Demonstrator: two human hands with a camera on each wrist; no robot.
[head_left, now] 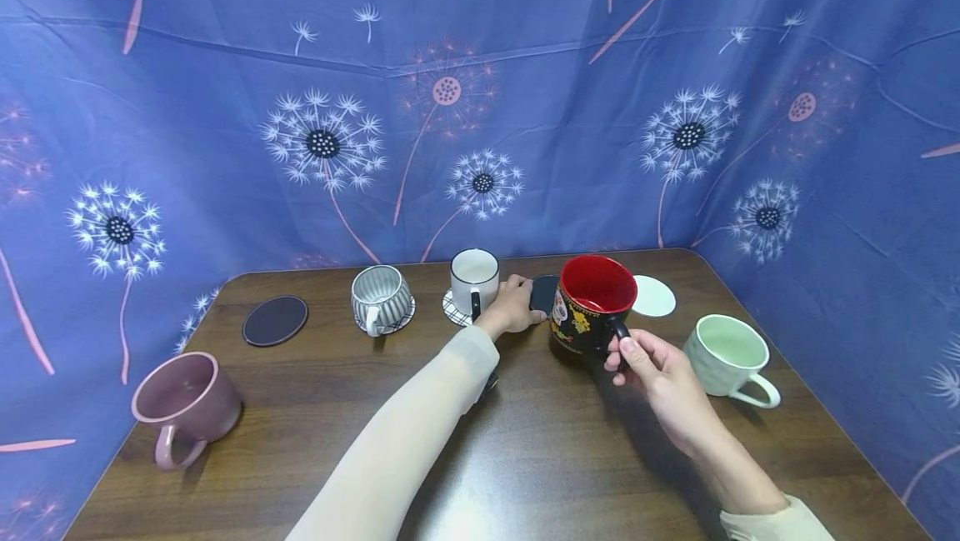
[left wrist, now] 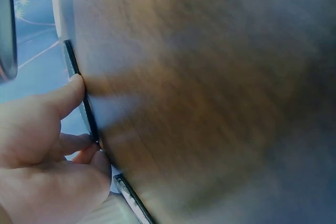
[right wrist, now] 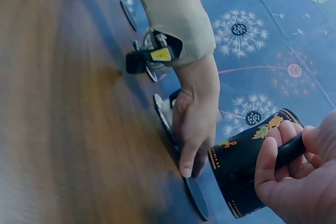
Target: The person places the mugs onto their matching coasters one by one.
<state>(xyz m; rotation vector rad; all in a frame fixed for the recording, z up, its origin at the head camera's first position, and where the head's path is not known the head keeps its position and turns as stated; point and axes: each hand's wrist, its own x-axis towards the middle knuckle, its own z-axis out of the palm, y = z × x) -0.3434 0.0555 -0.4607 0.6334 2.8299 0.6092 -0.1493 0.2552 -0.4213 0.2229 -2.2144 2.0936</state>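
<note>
In the head view my right hand (head_left: 660, 378) grips the handle of a black mug (head_left: 581, 328) with a red inside and a flower pattern, holding it up over the table. The right wrist view shows the fingers curled round that handle (right wrist: 290, 151). My left hand (head_left: 513, 305) reaches to the back of the table, with thumb and fingers at the edge of a dark round coaster (head_left: 543, 293). The same coaster (left wrist: 88, 114) lies between thumb and fingers in the left wrist view. Beside the left hand, a white mug (head_left: 474, 267) with a black handle stands on a patterned coaster (head_left: 453, 311).
A grey ribbed cup (head_left: 382, 295) sits on another patterned coaster (head_left: 405, 318). To the left are a bare dark coaster (head_left: 275, 321) and a purple mug (head_left: 191, 399). On the right, a white coaster (head_left: 655, 297) lies behind a pale green mug (head_left: 726, 353). A blue cloth (head_left: 525, 91) hangs behind.
</note>
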